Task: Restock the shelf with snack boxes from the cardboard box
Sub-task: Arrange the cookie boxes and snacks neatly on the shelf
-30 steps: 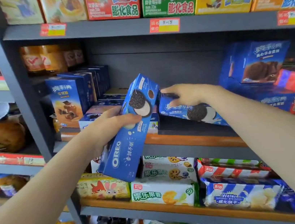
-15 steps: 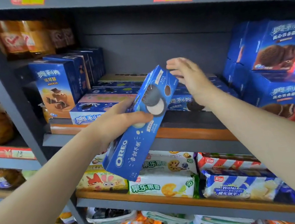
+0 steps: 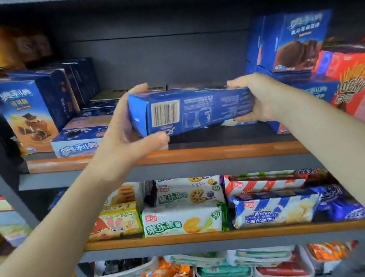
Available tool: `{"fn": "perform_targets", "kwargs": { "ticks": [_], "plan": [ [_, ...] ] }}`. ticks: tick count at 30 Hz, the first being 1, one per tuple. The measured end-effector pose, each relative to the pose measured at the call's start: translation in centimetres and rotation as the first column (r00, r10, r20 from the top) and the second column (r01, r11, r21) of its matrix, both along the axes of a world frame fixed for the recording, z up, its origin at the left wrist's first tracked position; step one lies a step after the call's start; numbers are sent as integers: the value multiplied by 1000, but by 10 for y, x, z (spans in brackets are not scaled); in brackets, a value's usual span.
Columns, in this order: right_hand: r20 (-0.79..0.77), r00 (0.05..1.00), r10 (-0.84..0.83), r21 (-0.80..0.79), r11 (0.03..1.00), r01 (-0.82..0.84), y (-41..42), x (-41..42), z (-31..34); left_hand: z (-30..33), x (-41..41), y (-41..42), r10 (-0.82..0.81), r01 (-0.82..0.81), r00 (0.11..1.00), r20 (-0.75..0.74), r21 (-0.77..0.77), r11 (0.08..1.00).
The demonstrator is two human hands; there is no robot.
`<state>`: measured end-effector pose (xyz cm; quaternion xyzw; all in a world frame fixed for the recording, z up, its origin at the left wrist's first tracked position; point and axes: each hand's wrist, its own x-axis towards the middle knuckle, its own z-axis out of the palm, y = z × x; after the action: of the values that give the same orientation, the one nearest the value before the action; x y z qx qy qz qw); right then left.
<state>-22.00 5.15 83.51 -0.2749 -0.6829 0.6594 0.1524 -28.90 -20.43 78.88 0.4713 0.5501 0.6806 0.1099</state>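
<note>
Hands grip one blue snack box (image 3: 192, 107) at its two ends: the left hand (image 3: 126, 132) wraps the barcode end, thumb beneath and fingers over the top; the right hand (image 3: 262, 97) curls round the far end. The box lies level just above the shelf's (image 3: 202, 155) orange front edge, near its middle. Keeping it level and sliding it straight back looks best. Open room shows behind, between the upright blue boxes (image 3: 32, 108) toward the left end and the stacked blue boxes (image 3: 290, 43) on the right.
</note>
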Motion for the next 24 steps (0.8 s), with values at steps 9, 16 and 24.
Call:
{"fn": "perform_targets", "kwargs": {
  "ticks": [9,16,24],
  "plan": [
    [-279,960,3,831,502,240,-2,14,1,17,-11,45,257,-258,840,478,-65,964],
    [117,938,326,980,117,-163,-9,17,10,25,-13,67,161,-65,841,517,-199,978],
    [-566,791,232,260,961,-96,-19,2,6,10,-14,64,188,-176,982,9,-317,932]
  ]
}}
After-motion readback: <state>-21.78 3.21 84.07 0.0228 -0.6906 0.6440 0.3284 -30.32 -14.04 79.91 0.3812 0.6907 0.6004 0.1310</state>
